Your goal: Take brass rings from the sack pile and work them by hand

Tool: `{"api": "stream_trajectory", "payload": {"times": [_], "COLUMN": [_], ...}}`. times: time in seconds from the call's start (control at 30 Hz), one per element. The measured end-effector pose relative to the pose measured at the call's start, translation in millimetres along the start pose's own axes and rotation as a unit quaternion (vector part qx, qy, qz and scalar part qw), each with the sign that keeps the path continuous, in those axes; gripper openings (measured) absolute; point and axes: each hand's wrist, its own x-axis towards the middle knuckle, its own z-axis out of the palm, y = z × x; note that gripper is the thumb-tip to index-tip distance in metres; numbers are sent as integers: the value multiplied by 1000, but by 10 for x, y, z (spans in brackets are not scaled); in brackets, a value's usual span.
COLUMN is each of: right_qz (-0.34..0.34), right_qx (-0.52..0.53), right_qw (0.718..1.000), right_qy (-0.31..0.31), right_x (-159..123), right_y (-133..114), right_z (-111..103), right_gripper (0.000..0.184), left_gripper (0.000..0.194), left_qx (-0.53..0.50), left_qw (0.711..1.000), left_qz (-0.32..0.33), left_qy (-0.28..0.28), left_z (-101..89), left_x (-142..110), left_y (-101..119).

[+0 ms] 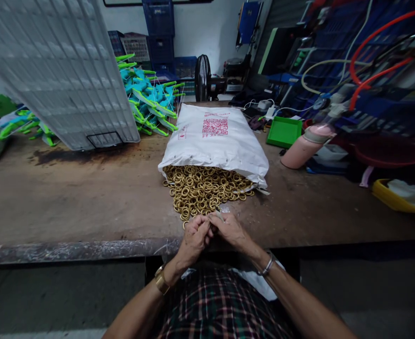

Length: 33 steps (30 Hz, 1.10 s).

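Both hands meet fingertip to fingertip, just this side of the loose brass-coloured rings [200, 190] — the right hand [234, 231] pinching a small dark-tipped piece [219, 214], the left hand [194, 238] curled in tight, its contents hidden; can't tell what's there. The rings spill from the open mouth of the white printed sack [214, 141] onto the worn table [105, 212]. Danger here: a bumped wrist or tugged sack could send rings rolling off that near edge!
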Motion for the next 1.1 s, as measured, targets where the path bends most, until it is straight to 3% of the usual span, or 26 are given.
{"api": "stream_trajectory", "payload": {"times": [0.37,0.53,0.73,1.1], "right_qz": [-5,-39,-151,-115], "right_qx": [2,-114,-279,-326], "right_qw": [999,991,948,938], "right_qy": [32,61,3,-37], "right_x": [-4,-49,-172,-179], "right_y": [0,48,68,25], "right_z": [6,-37,-41,-43], "right_gripper": [27,22,19,23], "left_gripper": [32,32,34,33], "left_qx": [-58,-69,-30,6], "left_qw": [998,997,999,997], "left_qz": [-11,6,37,70], "left_qy": [-35,-33,-23,-15], "left_z": [-39,-44,-53,-55], "left_x": [-48,-53,-58,-73], "left_y": [-88,-74,-19,-42]}}
